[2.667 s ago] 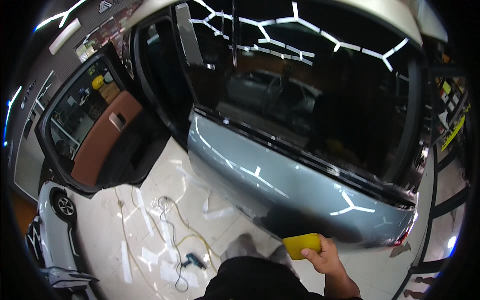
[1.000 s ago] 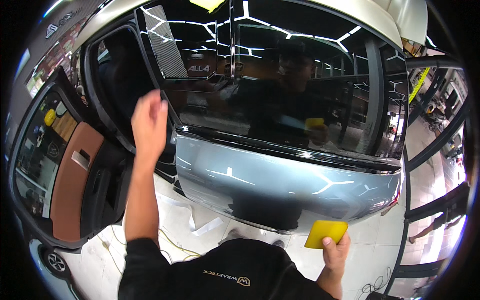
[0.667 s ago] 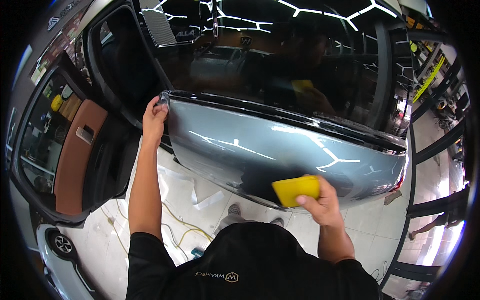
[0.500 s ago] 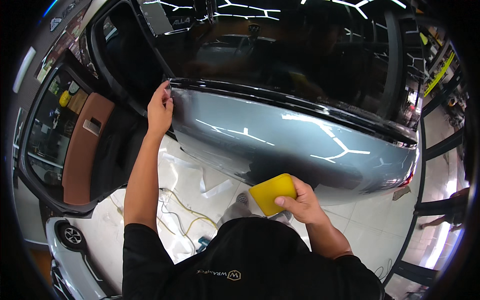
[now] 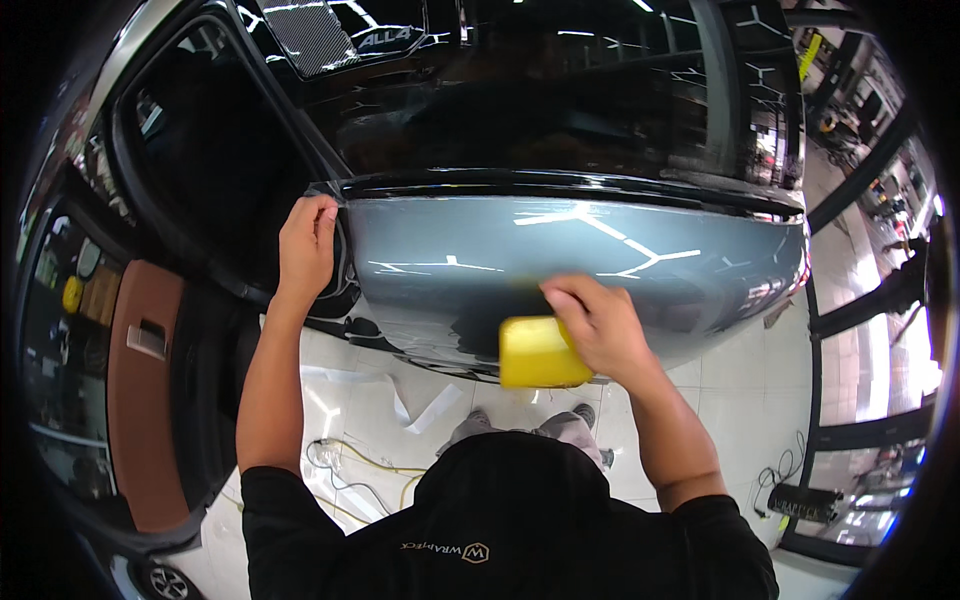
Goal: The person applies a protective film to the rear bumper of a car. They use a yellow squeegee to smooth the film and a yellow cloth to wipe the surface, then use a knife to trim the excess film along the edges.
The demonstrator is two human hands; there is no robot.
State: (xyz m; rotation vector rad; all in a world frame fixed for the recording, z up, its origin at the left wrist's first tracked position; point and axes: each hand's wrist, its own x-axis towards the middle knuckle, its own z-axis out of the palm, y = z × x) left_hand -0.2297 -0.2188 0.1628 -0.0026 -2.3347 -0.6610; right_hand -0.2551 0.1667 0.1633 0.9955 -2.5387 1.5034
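Observation:
I stand against a grey-blue car door panel [image 5: 640,260] with a dark window above it. My left hand [image 5: 305,240] pinches the panel's upper left corner, where the film edge meets the black trim. My right hand [image 5: 595,325] holds a yellow squeegee block [image 5: 538,352] against the lower middle of the panel. My shoes show on the tiled floor below.
An open front door with a brown inner trim [image 5: 140,400] stands at the left. White film scraps [image 5: 415,405] and a yellow cable [image 5: 360,470] lie on the white tiles. A black tool [image 5: 800,500] with a cord rests at lower right.
I have moved closer to the door. My left hand stays at the panel's upper left corner, while my right hand has brought the yellow block up against the panel.

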